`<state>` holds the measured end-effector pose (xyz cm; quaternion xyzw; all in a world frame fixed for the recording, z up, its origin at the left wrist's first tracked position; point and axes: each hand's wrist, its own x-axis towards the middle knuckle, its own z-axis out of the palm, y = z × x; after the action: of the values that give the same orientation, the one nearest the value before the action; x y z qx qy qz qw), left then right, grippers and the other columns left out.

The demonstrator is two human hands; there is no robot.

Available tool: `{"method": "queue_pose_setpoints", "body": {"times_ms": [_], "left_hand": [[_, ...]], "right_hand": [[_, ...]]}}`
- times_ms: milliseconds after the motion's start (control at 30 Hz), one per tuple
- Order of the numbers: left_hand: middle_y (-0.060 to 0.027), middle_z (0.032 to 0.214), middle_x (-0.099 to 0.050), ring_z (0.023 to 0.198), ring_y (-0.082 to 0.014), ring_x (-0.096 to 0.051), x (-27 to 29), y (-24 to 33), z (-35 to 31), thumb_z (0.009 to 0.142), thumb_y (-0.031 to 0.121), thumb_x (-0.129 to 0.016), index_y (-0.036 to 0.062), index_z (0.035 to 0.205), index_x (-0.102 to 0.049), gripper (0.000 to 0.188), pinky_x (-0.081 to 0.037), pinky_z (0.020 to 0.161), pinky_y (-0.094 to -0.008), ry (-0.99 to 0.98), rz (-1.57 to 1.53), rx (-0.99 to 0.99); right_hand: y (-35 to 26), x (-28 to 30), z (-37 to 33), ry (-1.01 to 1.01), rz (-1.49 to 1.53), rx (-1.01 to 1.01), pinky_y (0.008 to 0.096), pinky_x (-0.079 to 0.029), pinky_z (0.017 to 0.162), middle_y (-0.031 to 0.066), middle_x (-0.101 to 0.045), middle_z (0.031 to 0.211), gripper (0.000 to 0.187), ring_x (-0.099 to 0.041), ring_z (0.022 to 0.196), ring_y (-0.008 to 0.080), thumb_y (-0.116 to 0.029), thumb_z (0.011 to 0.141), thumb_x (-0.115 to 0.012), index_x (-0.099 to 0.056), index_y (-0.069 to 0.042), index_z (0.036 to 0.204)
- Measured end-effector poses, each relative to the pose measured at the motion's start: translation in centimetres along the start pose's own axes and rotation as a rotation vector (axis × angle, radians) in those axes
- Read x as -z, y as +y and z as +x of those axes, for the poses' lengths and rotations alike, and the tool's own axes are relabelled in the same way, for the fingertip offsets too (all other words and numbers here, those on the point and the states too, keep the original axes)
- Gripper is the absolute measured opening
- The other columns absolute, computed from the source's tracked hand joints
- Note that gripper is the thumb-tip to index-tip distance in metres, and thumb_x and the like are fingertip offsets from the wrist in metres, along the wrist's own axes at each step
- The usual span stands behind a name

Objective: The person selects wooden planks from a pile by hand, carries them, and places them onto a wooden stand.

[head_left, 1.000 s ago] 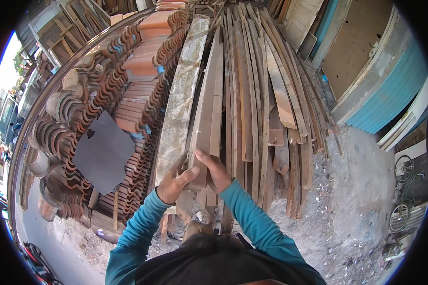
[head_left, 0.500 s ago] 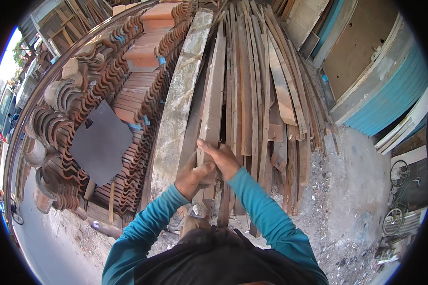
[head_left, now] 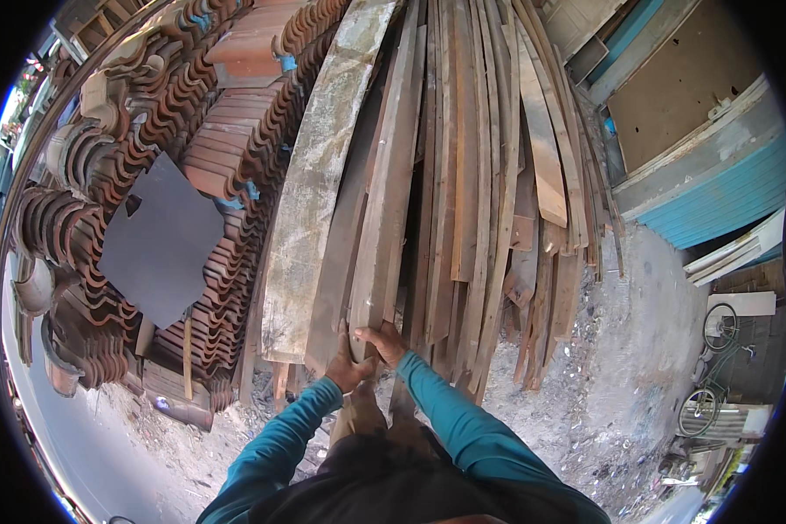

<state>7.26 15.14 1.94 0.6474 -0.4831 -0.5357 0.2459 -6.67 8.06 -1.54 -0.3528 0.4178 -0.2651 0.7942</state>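
Note:
Both of my hands are at the near end of a long grey-brown wooden beam (head_left: pixel 389 188), which points away from me over the lumber pile. Against the beam's left side my left hand (head_left: pixel 350 367) is closed, thumb toward the end. My right hand (head_left: pixel 386 342) wraps the right corner, its thumb across the top; the fingers underneath are hidden. Just left of the beam lies a darker board (head_left: pixel 339 288), and beyond that a wide, pale, stained plank (head_left: pixel 310 227). Several narrower boards (head_left: pixel 463 218) lie lengthwise to the right.
Stacked clay roof tiles (head_left: pixel 236 148) fill the left, with a dark flat sheet (head_left: pixel 162 244) on them. At the right stand a blue corrugated panel (head_left: pixel 716 201) and a bicycle (head_left: pixel 703 410). Debris is scattered on the concrete floor (head_left: pixel 585 375).
My hands have moved nearer to my body and slightly left, down to the beam's end. The beam's near end has shifted left, and the view has moved too.

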Motion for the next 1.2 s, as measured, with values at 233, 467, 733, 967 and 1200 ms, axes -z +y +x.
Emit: {"method": "queue_pose_setpoints", "body": {"times_ms": [233,467,733,967,1200], "left_hand": [[-0.0243,0.131,-0.046,0.118,-0.0308,-0.051,1.5,-6.1,2.9,0.079,0.033,-0.068,0.0021,0.145,0.01,0.107,-0.042,0.098,-0.0349,-0.241,-0.196,0.034],[-0.0267,0.109,-0.059,0.102,-0.0333,-0.061,-2.1,-11.6,4.4,0.074,0.039,-0.07,0.0051,0.145,0.013,0.114,-0.049,0.084,-0.0376,-0.022,0.139,0.136],[-0.0346,0.106,-0.058,0.098,-0.0433,-0.061,-1.0,-5.3,1.8,0.072,0.032,-0.07,0.0054,0.145,0.012,0.112,-0.05,0.084,-0.0416,0.117,0.119,0.059],[-0.0342,0.105,-0.058,0.094,-0.0432,-0.062,-2.8,-1.2,0.6,0.067,0.039,-0.073,0.0014,0.144,0.007,0.118,-0.05,0.083,-0.0436,0.296,0.411,-0.05],[-0.0329,0.104,-0.058,0.09,-0.0449,-0.061,-5.7,6.2,-1.2,0.066,0.037,-0.073,-0.001,0.144,0.0,0.114,-0.05,0.078,-0.0455,0.341,0.456,-0.032]], "right_hand": [[0.9,-1.7,2.3,0.046,-0.147,-0.023,0.0317,-0.045,0.086,0.0099,-0.063,0.103,0.047,-0.059,0.094,0.0194,-0.027,0.073,-0.072,-0.059,0.001,0.109],[5.4,0.6,4.4,0.13,0.111,-0.338,0.0314,-0.047,0.077,0.0084,-0.066,0.09,0.031,-0.062,0.084,0.019,-0.026,0.07,-0.07,-0.068,0.001,0.086],[6.5,-1.5,3.8,0.206,0.181,0.042,0.0302,-0.047,0.074,0.0075,-0.066,0.082,0.028,-0.062,0.079,0.0162,-0.024,0.076,-0.062,-0.065,0.002,0.086],[4.4,-0.2,2.0,0.143,0.236,0.092,0.0308,-0.048,0.076,0.008,-0.065,0.087,0.03,-0.061,0.081,0.0171,-0.026,0.08,-0.061,-0.065,0.002,0.092],[2.1,2.2,-0.6,0.192,0.174,0.351,0.0312,-0.048,0.077,0.0078,-0.063,0.084,0.028,-0.06,0.08,0.0176,-0.023,0.082,-0.058,-0.065,0.003,0.092]]}}
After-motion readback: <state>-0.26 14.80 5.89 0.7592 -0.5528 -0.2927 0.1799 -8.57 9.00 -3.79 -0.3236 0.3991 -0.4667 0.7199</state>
